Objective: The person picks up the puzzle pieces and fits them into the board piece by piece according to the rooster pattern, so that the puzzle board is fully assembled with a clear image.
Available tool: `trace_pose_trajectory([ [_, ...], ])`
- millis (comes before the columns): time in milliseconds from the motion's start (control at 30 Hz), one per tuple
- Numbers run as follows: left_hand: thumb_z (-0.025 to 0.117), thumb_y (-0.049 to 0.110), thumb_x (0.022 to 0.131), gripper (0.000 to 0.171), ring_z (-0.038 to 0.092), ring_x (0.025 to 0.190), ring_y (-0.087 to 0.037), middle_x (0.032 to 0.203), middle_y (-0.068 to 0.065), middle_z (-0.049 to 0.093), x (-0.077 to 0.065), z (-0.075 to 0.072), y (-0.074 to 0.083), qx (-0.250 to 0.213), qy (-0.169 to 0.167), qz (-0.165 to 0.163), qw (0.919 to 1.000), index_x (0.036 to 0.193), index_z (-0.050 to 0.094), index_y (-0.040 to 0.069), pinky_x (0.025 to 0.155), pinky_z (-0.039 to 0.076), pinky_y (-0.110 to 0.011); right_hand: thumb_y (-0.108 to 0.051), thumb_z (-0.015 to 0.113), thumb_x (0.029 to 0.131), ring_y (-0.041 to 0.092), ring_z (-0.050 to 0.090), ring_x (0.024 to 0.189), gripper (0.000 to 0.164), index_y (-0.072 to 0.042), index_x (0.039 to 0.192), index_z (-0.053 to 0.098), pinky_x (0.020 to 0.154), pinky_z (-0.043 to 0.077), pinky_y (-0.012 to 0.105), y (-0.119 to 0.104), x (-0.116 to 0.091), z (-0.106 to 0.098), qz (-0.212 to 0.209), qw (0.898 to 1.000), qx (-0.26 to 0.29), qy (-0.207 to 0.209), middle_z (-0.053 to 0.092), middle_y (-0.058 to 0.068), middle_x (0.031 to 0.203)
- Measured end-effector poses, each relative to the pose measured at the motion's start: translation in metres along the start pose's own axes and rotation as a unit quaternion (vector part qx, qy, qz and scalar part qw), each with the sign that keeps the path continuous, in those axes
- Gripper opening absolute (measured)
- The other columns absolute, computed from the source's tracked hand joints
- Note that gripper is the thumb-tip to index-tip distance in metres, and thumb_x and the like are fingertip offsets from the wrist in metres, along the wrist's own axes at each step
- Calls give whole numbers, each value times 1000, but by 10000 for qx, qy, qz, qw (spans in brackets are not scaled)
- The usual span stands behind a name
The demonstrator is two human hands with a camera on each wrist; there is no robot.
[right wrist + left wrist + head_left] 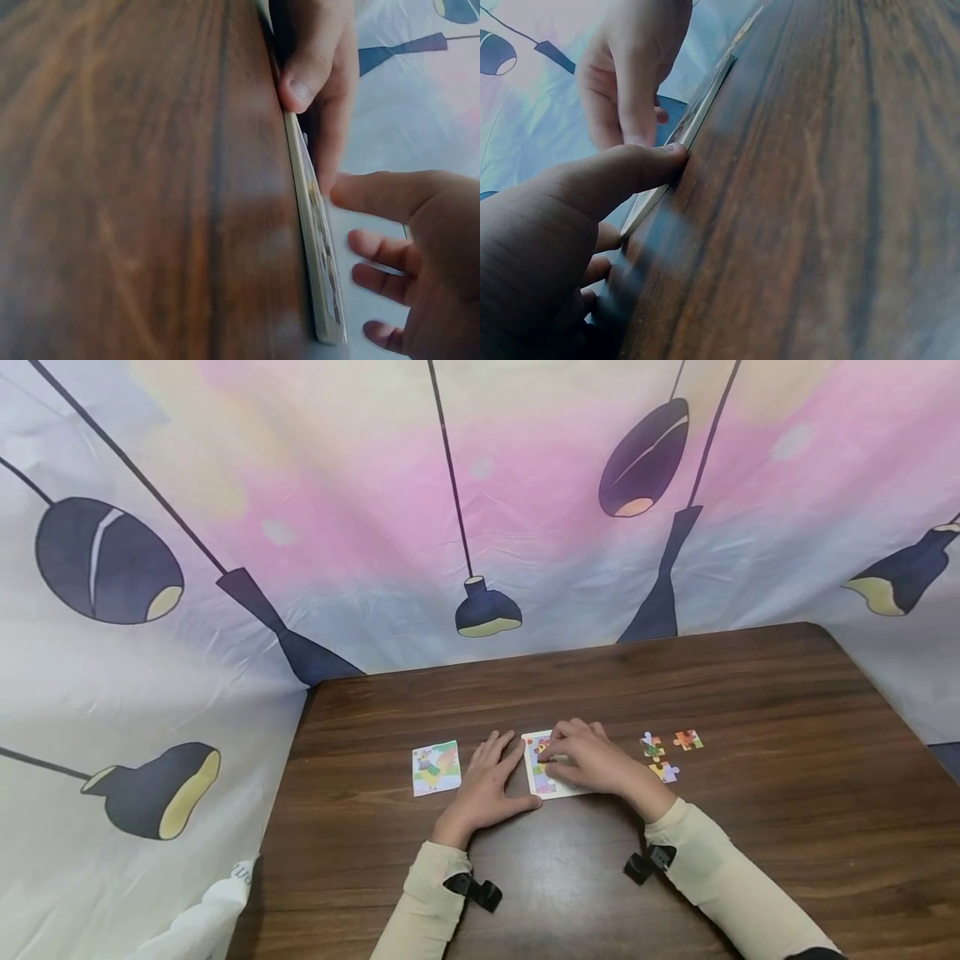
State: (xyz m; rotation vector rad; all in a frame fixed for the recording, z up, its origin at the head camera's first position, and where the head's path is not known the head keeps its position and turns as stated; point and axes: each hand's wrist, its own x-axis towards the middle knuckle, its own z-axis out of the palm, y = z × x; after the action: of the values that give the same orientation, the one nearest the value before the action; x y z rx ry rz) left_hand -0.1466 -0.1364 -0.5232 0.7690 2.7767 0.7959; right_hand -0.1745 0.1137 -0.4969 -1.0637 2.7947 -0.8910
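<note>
A white-bordered puzzle tray (548, 794) lies flat on the table with colourful pieces (543, 782) in its left part. My left hand (483, 785) rests beside it, fingers spread, thumb (656, 161) against the near edge and index finger at the left edge. Over the tray is my right hand (588, 760), its bent index finger and thumb (375, 193) close together at the pieces. I cannot tell whether a piece is pinched between them. The other right fingers (386, 251) hang loosely above the tray. That hand hides the tray's right part.
Left of my left hand lies a square picture card (436, 768) with a cartoon animal. Several loose puzzle pieces (664, 771) are to the right of my right hand, one of them, reddish (687, 740), a little apart. A printed cloth (390, 527) hangs behind the wooden table (570, 893).
</note>
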Motion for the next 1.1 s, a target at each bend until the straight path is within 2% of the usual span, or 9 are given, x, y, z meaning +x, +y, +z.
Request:
trace_pose_trajectory([
  [133, 76, 54, 92, 94, 11, 162, -36, 173, -13, 26, -1, -1, 1, -34, 24, -31, 10000, 165, 37, 10, 130, 14, -58, -16, 78, 97, 17, 52, 91, 15, -18, 111, 84, 78, 35, 39, 12, -10, -9, -71, 9978, 419, 509, 64, -3, 102],
  [300, 77, 54, 92, 95, 10, 163, -35, 173, -12, 25, -1, 1, 2, -80, -48, -94, 9999, 166, 36, 12, 130, 13, -57, -11, 80, 95, 18, 55, 86, 18, -13, 113, 82, 73, 45, 34, 38, -39, -22, -54, 9915, 989, 846, 65, 0, 103],
  [433, 77, 54, 91, 95, 10, 163, -34, 173, -12, 24, -2, 2, 1, -64, -35, -72, 9999, 166, 36, 12, 130, 12, -56, -7, 81, 94, 17, 60, 91, 25, -7, 119, 80, 73, 50, 31, 58, -67, -38, 262, 9861, 1207, 1110, 67, 4, 109],
  [533, 77, 55, 92, 95, 10, 163, -34, 173, -12, 24, -2, 1, 0, -44, -13, -59, 10000, 166, 36, 12, 130, 12, -56, -6, 80, 94, 15, 59, 87, 29, -6, 123, 78, 70, 50, 29, 72, -88, -54, 596, 9822, 1342, 1173, 67, 6, 112],
  [667, 77, 55, 92, 95, 10, 163, -34, 173, -13, 24, -2, 0, 0, -47, -7, -48, 10000, 166, 36, 12, 130, 13, -56, -9, 82, 93, 10, 58, 89, 33, -8, 126, 77, 73, 49, 24, 91, -114, -71, 993, 9818, 1132, 1158, 67, 6, 114],
  [833, 77, 54, 92, 95, 11, 162, -35, 173, -13, 24, -2, 0, 0, -23, 19, -19, 10000, 166, 36, 11, 130, 13, -57, -14, 86, 90, 8, 59, 103, 37, -9, 126, 78, 83, 46, 19, 112, -136, -81, 1403, 9815, 653, 1124, 66, 7, 115],
  [1000, 77, 54, 92, 95, 10, 163, -35, 174, -13, 23, -2, -1, 1, -43, 15, -21, 10000, 166, 35, 11, 130, 12, -57, -14, 87, 90, 8, 56, 103, 39, -7, 127, 78, 81, 47, 22, 124, -145, -84, 1444, 9834, 394, 1024, 63, 9, 116],
  [1100, 77, 53, 92, 95, 9, 163, -35, 174, -13, 23, -2, 0, 1, -85, 11, -33, 10000, 166, 35, 11, 130, 11, -57, -14, 86, 90, 14, 57, 103, 39, -7, 127, 77, 81, 48, 26, 127, -145, -85, 1444, 9846, 225, 964, 63, 9, 115],
])
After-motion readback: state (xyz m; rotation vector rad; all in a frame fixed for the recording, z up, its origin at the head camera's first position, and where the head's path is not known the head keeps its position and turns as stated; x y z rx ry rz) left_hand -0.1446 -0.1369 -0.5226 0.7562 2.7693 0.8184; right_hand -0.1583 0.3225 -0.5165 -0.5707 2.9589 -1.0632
